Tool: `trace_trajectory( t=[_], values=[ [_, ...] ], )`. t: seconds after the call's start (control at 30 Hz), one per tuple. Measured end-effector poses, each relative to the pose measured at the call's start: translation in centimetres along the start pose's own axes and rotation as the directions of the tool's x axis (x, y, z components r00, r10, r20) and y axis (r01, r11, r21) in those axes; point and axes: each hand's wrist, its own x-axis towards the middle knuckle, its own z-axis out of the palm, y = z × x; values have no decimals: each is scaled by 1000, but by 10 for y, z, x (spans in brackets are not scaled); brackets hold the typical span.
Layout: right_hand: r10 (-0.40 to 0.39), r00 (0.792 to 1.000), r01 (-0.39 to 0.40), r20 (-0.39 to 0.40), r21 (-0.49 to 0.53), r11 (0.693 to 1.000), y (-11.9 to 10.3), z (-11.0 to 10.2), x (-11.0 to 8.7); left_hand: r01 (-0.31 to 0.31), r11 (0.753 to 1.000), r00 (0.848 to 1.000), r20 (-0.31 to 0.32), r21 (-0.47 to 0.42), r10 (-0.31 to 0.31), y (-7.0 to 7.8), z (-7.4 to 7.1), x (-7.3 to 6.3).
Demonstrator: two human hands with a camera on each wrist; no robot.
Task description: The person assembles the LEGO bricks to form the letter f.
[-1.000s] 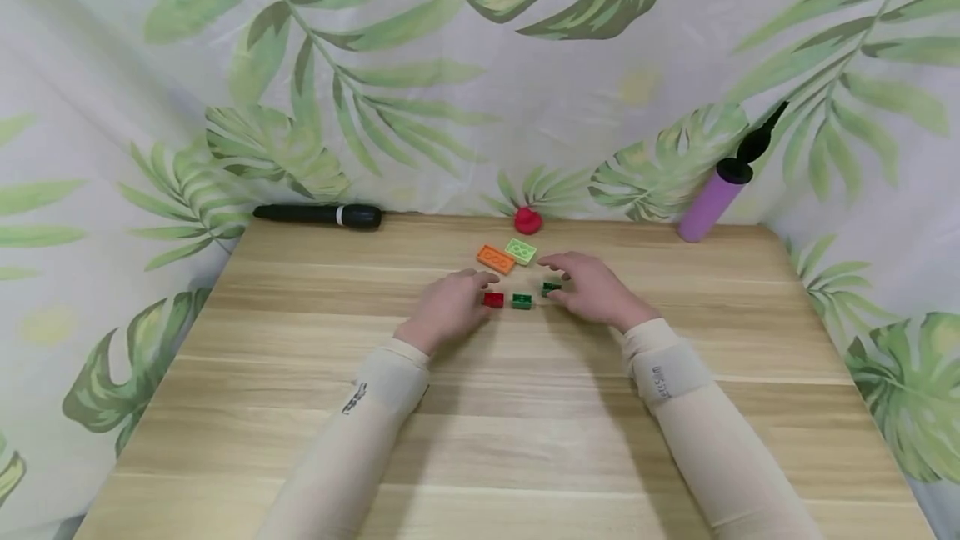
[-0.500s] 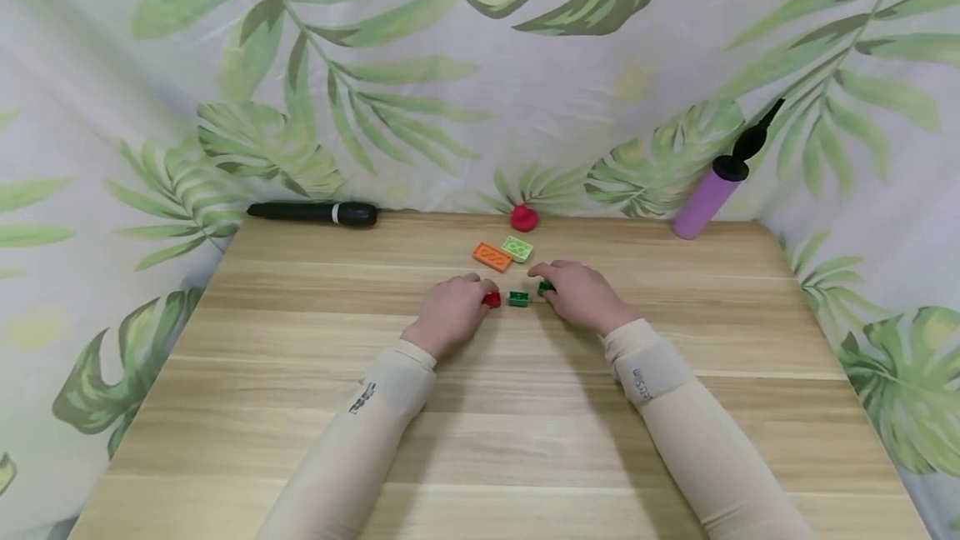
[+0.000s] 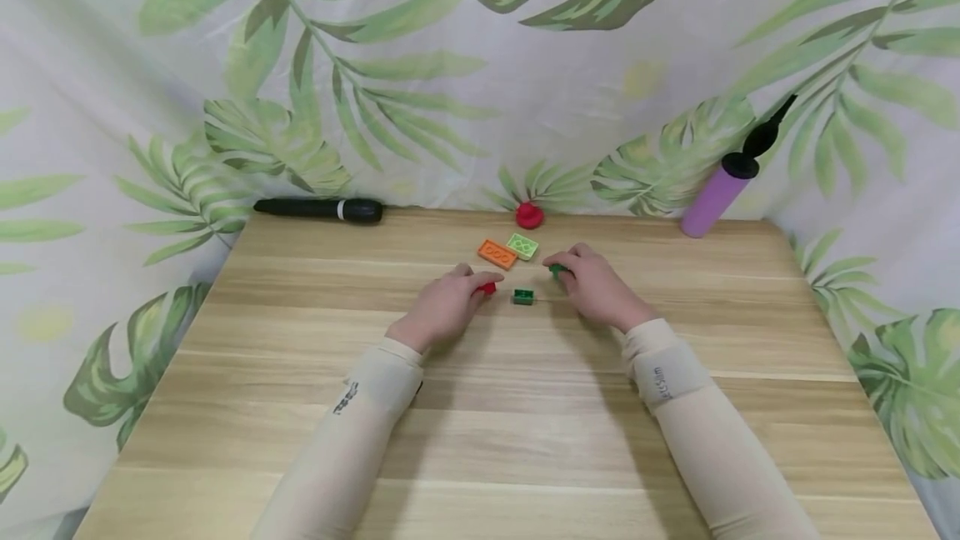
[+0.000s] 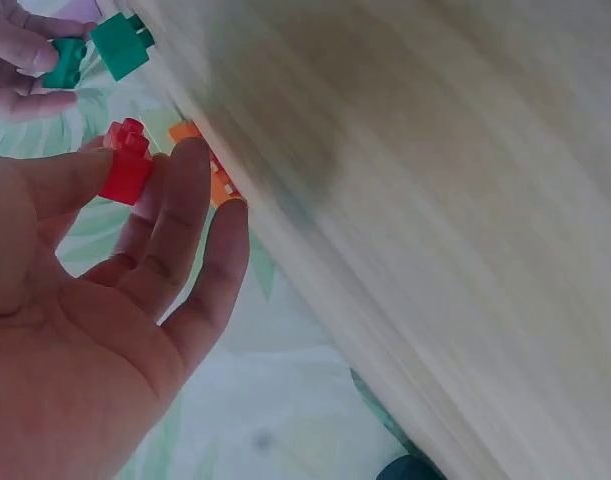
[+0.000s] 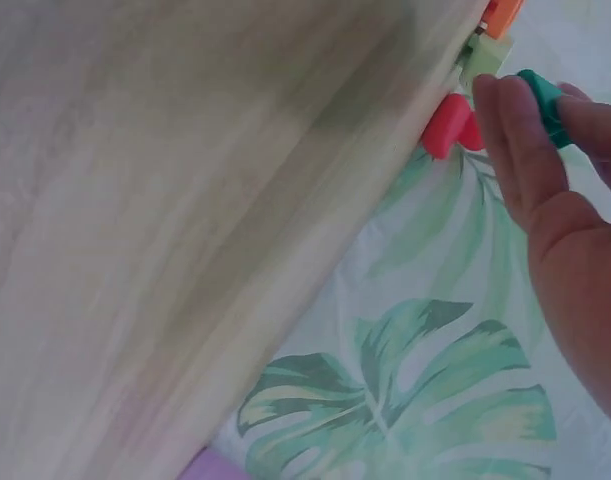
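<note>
Behind the wooden desk (image 3: 480, 440) hangs a leaf-printed cloth (image 3: 420, 23). Near the desk's far edge, the left hand (image 3: 441, 307) pinches a red brick (image 4: 127, 176), the right hand (image 3: 597, 286) a green brick (image 5: 551, 108); a second green brick (image 3: 523, 297) lies between.

Head view: the left hand (image 3: 438, 307) covers part of the red block (image 3: 487, 288), the right hand (image 3: 597, 288) masks some of a green block (image 3: 557, 269), and lower left, that sleeve lettering (image 3: 347, 397) is unreadable! Left wrist view, a dark object (image 4: 410, 468) chopped by the bottom edge; right wrist view, orange block (image 5: 501, 16) sliced up top!
</note>
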Motion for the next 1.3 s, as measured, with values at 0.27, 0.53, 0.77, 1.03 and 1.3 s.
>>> trace_trajectory(
  t=[0.27, 0.53, 0.77, 1.03, 1.3],
  values=[
    [20, 996, -6, -92, 145, 989, 2, -3, 5, 14, 998, 1000, -11, -60, -15, -7, -3, -2],
    [55, 990, -24, -133, 222, 975, -5, -4, 7, 38, 991, 998, -37, -130, -43, -5, -4, -2],
    [117, 984, -74, -132, 297, 952, -11, -5, 8, 74, 991, 997, -21, -115, -77, -5, -2, -3],
    [121, 977, -49, -178, 363, 930, -15, -7, 9, 103, 991, 995, 4, -89, -103, -8, 4, -2],
    [134, 976, -56, -172, 397, 916, -25, -3, 8, 128, 989, 992, 21, -75, -127, -7, 2, -2]
  ],
)
